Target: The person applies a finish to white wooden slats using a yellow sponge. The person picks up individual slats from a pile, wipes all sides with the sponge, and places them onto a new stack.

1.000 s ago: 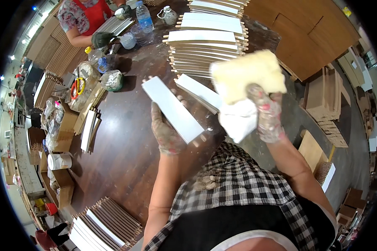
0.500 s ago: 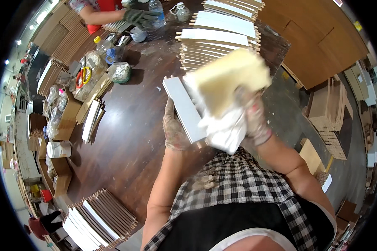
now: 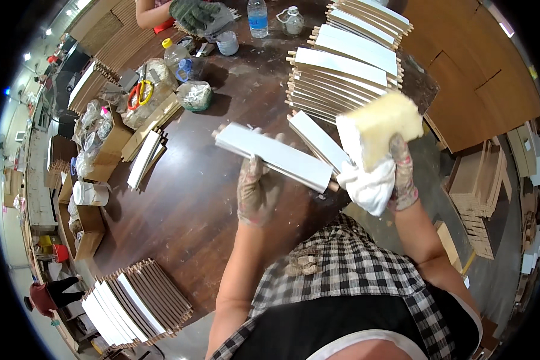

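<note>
While gloved left hand [image 3: 259, 191] grips flat white slat [image 3: 274, 156] | right hand [image 3: 400, 174]: porous yellow sponge [image 3: 381, 124]

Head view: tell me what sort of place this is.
Probably a small woodworking or finishing workshop: stacks of white slats cover a dark worktable, the left hand holds one slat, and the right hand grips a yellow sponge.

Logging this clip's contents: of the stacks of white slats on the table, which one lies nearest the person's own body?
The fanned stack of slats at the lower left table edge, beside the left forearm. The larger stack lies across the table beyond both hands.
</note>
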A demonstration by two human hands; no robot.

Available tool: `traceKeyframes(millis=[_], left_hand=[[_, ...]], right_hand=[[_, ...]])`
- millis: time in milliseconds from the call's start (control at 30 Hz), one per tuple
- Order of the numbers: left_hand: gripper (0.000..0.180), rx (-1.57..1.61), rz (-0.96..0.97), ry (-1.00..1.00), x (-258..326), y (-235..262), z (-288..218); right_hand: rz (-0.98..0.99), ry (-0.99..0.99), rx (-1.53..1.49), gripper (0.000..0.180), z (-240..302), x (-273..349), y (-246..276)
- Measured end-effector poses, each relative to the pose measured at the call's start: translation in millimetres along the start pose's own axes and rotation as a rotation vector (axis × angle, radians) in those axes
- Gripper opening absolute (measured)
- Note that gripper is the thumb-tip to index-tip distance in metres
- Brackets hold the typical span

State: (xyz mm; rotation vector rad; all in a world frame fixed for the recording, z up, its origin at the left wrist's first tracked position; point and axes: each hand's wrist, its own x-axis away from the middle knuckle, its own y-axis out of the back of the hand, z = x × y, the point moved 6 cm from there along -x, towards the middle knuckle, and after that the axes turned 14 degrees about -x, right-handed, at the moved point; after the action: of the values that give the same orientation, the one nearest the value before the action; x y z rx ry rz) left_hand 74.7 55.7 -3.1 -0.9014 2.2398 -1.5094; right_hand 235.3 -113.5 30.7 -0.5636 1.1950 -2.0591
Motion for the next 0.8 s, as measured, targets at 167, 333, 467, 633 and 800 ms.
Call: traceKeyframes(millis=[167, 333, 467, 633, 800], left_hand=[[0.068, -0.779, -0.096, -0.398, 11.7, 29.8, -42.2], [0.057, -1.219, -0.222, -0.495, 35.6, 49.5, -47.4], [0.044, -1.2, 0.014, -0.493, 40.0, 51.3, -35.1], [0.048, -0.802, -0.147, 0.042, 52.8, 78.4, -9.7], [0.041, -1.457, -0.48, -0.233, 33.2, 92.5, -2.7]], right_hand=[[-0.006, -0.068, 0.05, 0.051, 0.8, 13.1, 17.8], [-0.044, -0.204, -0.034, 0.054, -14.9, 14.3, 67.8], [-0.078, -0.261, -0.021, 0.038, -30.0, 15.7, 62.7], [0.004, -0.263, 0.079, 0.036, -31.7, 14.4, 82.0], [-0.062, -0.305, -0.045, 0.038, -43.2, 20.4, 97.7]])
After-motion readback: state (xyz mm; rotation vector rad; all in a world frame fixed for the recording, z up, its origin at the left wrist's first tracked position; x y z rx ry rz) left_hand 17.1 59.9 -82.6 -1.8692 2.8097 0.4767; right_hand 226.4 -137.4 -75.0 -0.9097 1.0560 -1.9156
